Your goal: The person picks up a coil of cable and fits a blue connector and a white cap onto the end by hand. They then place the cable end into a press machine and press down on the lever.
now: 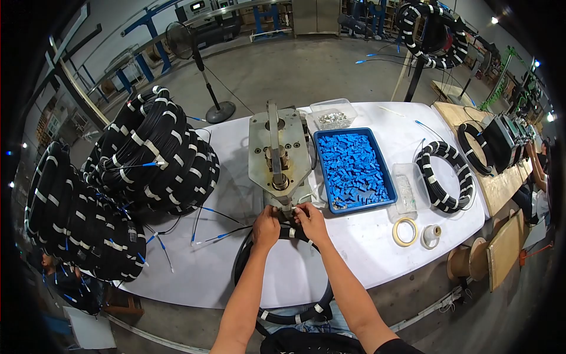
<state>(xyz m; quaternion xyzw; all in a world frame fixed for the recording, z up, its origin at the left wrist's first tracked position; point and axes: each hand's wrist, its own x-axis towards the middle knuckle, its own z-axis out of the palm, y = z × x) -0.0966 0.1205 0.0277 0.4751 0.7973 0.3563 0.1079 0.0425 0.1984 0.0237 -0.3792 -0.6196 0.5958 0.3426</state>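
Note:
Both my hands meet at the front of a grey metal hand press [259, 144] with an upright lever. My left hand [266, 227] has its fingers pinched together just left of the press's lower front. On the other side, my right hand [311, 221] is closed with thumb and fingers against the same spot. Whatever small piece sits between the fingertips is too hidden to name. A coil of black cable [280, 319] with white tape bands rests between my forearms, reaching over the table's front edge. Cable ends with blue connectors [223, 236] lie left of my left hand.
Large stacks of taped black coils [153, 159] fill the table's left. Right of the press is a blue tray [362, 207] of blue plastic pieces, with clear boxes [407, 189], a tape roll [395, 232], a spool [432, 236] and another coil [428, 183]. A person [539, 171] is far right.

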